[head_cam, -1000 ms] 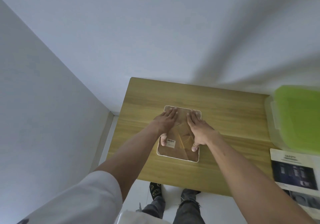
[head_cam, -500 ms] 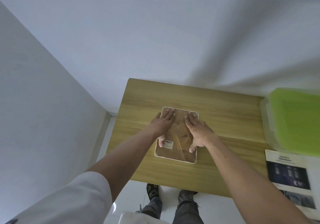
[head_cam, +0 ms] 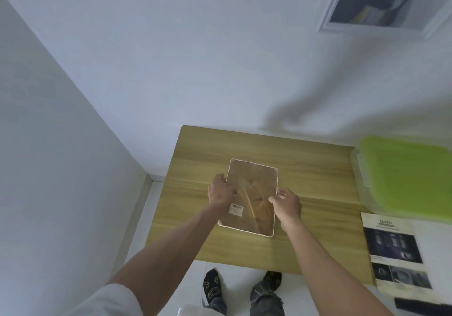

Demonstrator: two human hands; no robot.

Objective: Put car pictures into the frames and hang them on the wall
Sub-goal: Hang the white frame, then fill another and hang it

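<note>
A white-edged picture frame (head_cam: 254,181) lies back side up on the wooden table (head_cam: 305,169), showing its brown backing board, a fold-out stand and a small white label. My left hand (head_cam: 220,192) grips the frame's left edge. At the right edge, my right hand (head_cam: 286,204) pinches the frame between thumb and fingers. A car brochure page (head_cam: 393,247) with dark pictures lies at the table's right end. A framed picture (head_cam: 381,0) hangs on the white wall at the upper right.
A clear box with a green lid (head_cam: 406,176) stands at the table's right end, behind the brochure. The table sits in a room corner, with white walls to the left and behind. My feet (head_cam: 244,286) stand on the white floor at the table's near edge.
Both hands have left the flat press on the backing board and moved to the frame's side edges, closing on them. The head has tilted up, bringing the hung picture into view.
</note>
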